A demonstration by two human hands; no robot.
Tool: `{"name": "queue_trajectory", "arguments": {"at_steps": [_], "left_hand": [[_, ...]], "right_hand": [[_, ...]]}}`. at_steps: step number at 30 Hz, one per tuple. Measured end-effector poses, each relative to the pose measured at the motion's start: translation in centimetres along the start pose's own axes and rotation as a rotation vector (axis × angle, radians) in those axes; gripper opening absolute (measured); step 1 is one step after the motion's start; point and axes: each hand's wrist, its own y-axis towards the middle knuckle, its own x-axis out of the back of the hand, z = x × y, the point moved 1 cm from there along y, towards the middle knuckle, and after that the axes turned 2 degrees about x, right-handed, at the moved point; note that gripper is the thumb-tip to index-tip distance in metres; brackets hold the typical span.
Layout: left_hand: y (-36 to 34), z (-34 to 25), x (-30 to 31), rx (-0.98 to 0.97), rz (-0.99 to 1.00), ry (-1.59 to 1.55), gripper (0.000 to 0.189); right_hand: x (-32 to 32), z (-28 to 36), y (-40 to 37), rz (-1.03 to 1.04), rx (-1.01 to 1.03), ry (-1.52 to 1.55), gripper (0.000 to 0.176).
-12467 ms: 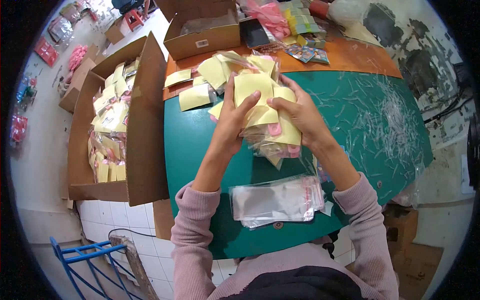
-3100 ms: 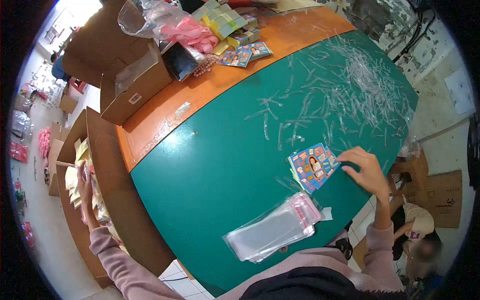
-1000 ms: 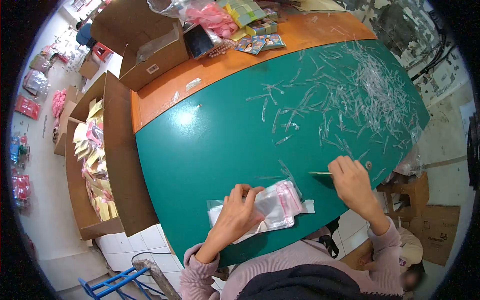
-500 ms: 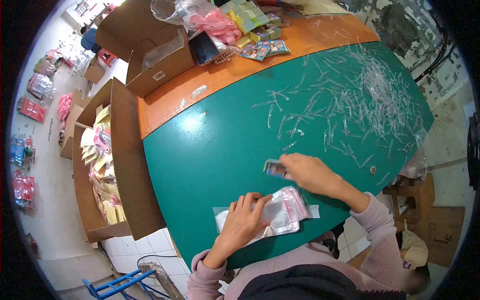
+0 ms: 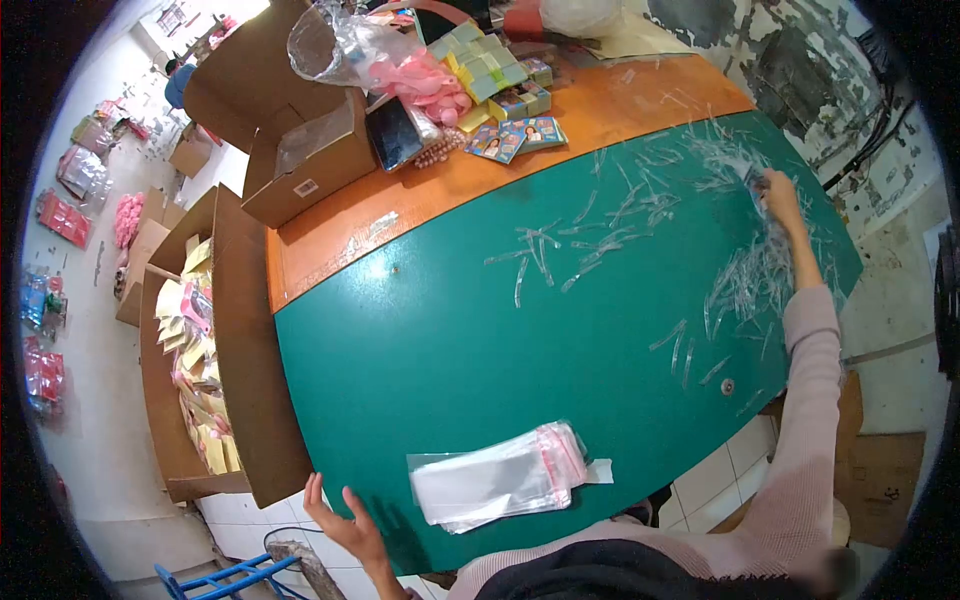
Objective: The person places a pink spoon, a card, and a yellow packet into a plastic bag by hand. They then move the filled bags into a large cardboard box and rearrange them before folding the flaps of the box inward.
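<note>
My right hand (image 5: 783,200) is stretched to the far right of the green tabletop, fingers closed on a small printed card (image 5: 757,181) that is mostly hidden and blurred. It is in among a heap of thin clear plastic strips (image 5: 745,275). My left hand (image 5: 345,525) hangs at the table's near left edge, its fingers apart with nothing in them. Between my hands, close to my body, lies a stack of clear plastic bags (image 5: 490,478) with pinkish-red strips at their right end.
A tall carton (image 5: 262,350) full of yellow cards stands left of the table. On the orange strip at the back are an open cardboard box (image 5: 310,165), a dark phone-like slab (image 5: 396,135), pink items (image 5: 425,85), banded card stacks (image 5: 480,65) and picture cards (image 5: 515,138).
My right hand has swung from beside the bags to the far right strips, which are now bunched closer together. My left hand has lifted off the bags and moved left.
</note>
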Motion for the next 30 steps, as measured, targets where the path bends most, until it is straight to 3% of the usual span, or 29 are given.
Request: {"name": "queue_trajectory", "arguments": {"at_steps": [2,3,5,8,9,12,14,15,16,17,20,21,23,25,27,28,30], "left_hand": [[-1.5,1.7,0.5,0.062,-0.008,0.139,0.035],[-2.2,1.5,0.5,0.107,0.008,0.13,0.036],[-3.3,1.5,0.2,0.137,0.023,0.149,0.035],[-3.7,1.4,-0.7,0.157,0.061,0.188,0.035],[-3.5,1.3,-0.8,0.161,0.077,0.184,0.034],[-3.6,1.3,-0.8,0.179,0.097,0.195,0.032],[-3.3,1.2,-0.9,0.181,0.105,0.204,0.031],[-3.4,1.1,-0.9,0.181,0.101,0.196,0.031],[-3.5,1.0,-0.8,0.182,0.096,0.192,0.03],[-3.4,1.1,-0.6,0.182,0.097,0.202,0.03],[-3.7,1.2,-0.8,0.187,0.113,0.203,0.029],[-3.5,1.3,-0.7,0.179,0.124,0.224,0.028],[-3.3,1.3,-0.8,0.172,0.132,0.24,0.028],[-3.3,1.1,-1.0,0.207,0.129,0.227,0.03],[-3.2,1.1,-1.0,0.204,0.129,0.237,0.03],[-3.2,1.2,-1.1,0.205,0.128,0.251,0.03],[-3.2,1.3,-1.1,0.199,0.132,0.25,0.03]], "right_hand": [[2.0,-1.5,0.6,-0.284,-0.18,0.124,0.039],[2.8,-2.6,1.3,-0.285,-0.175,0.127,0.039],[3.6,-5.6,2.6,0.009,-0.347,0.581,0.032],[4.5,-8.4,3.5,0.022,-0.412,0.459,0.026],[5.7,-8.6,3.9,0.143,-0.42,0.571,0.017],[9.8,-3.6,2.0,0.166,-0.418,0.514,0.016],[7.1,-10.2,4.5,0.219,-0.403,0.438,0.016],[6.1,-12.1,5.7,0.215,-0.37,0.214,0.017],[6.6,-9.8,5.8,0.209,-0.332,-0.007,0.019],[7.3,-7.6,4.7,-0.001,-0.353,-0.201,0.026],[7.9,-4.6,5.8,0.128,-0.367,-0.278,0.031],[8.3,-1.8,4.6,-0.095,-0.365,-0.342,0.03],[7.7,-1.4,5.9,-0.024,-0.262,0.003,0.027],[8.6,9.6,2.0,-0.234,-0.111,0.162,0.025],[9.0,21.2,-2.6,0.012,0.12,0.88,0.022],[7.6,25.3,-4.4,0.01,0.346,0.652,0.025],[5.0,33.4,-8.8,0.155,0.641,0.89,0.027]]}}
